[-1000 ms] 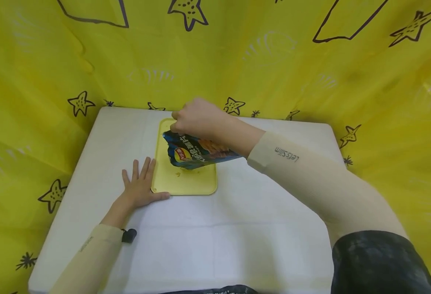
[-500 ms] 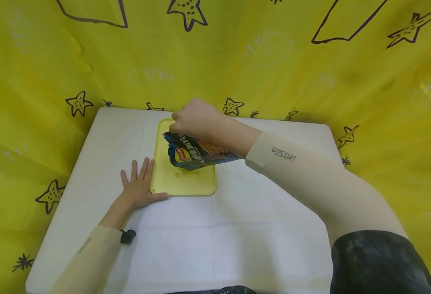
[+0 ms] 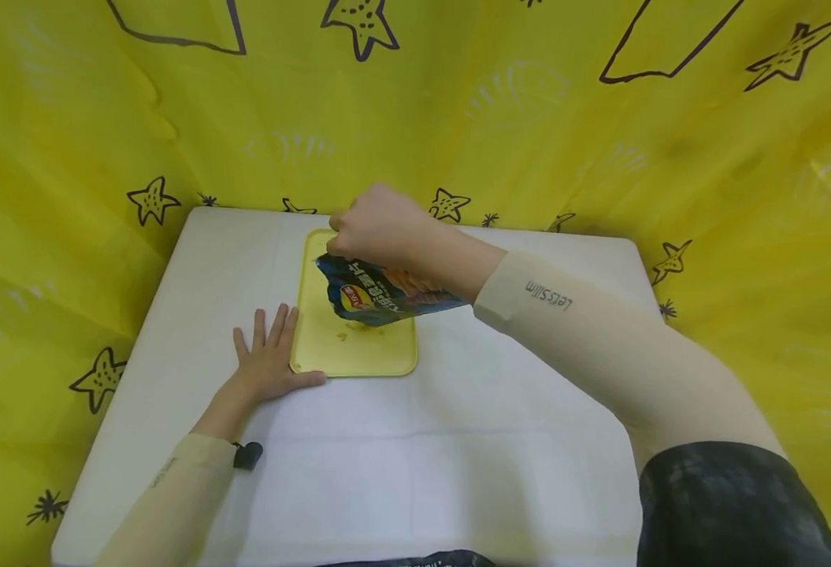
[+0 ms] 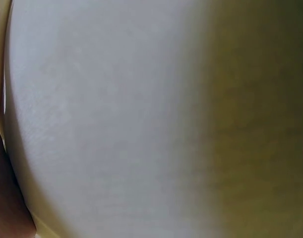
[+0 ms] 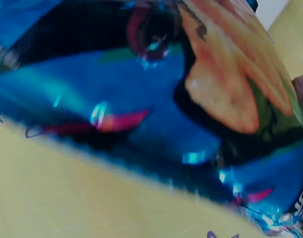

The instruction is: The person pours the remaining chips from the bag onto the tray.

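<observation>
My right hand [image 3: 384, 228] grips a dark blue bag of potato chips [image 3: 387, 295] over a pale yellow tray [image 3: 380, 364]. The bag is tilted, with its lower edge hanging close above the tray. Small chip crumbs [image 3: 342, 337] lie on the tray under it. My left hand [image 3: 266, 370] has its fingers spread at the tray's near left corner, the thumb along the front edge. In the right wrist view the shiny blue bag [image 5: 141, 94], printed with a chip picture, fills most of the frame. The left wrist view catches only part of the hand [image 4: 10, 198] at its edge.
The tray lies on a white table [image 3: 486, 441] towards its back. A yellow curtain [image 3: 415, 118] with drawn starfish hangs behind and around the table. A black item [image 3: 415, 561] shows at the front edge of the view.
The bag's lower edge has risen and shifted slightly, and more crumbs show beneath it. The right hand is a touch higher. The left hand stays at the tray's corner.
</observation>
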`<state>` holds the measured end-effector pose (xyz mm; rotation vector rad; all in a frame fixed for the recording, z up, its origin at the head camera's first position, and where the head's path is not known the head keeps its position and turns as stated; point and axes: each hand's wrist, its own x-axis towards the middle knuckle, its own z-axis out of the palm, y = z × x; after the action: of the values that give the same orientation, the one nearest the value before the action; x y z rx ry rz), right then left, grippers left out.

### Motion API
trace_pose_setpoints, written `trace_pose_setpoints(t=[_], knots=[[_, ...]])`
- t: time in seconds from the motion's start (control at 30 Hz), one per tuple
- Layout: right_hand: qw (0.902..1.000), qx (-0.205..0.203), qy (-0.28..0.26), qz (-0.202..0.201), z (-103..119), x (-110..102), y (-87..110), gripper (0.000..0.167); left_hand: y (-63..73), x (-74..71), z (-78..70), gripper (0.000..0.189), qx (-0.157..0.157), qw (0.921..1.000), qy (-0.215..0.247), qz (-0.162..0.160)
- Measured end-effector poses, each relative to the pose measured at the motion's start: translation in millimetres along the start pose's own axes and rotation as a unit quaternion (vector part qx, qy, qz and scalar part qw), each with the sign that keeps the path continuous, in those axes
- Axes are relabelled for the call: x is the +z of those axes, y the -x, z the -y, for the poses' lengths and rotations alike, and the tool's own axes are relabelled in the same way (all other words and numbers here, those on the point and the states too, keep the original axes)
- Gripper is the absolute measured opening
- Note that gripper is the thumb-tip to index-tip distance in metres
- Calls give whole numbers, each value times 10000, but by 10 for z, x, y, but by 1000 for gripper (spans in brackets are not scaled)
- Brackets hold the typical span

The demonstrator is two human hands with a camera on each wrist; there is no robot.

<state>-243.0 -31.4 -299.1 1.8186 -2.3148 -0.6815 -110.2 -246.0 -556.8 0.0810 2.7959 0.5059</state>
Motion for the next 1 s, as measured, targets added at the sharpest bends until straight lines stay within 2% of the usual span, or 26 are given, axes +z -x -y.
trace_pose_setpoints(t=[0.57, 1.0], knots=[[9996, -247, 37, 127, 64, 69, -39, 21, -4, 4, 24, 137, -19, 10000, 34, 46], [9995, -274, 83, 107, 66, 54, 20, 21, -11, 19, 46, 137, 51, 9999, 121, 15]])
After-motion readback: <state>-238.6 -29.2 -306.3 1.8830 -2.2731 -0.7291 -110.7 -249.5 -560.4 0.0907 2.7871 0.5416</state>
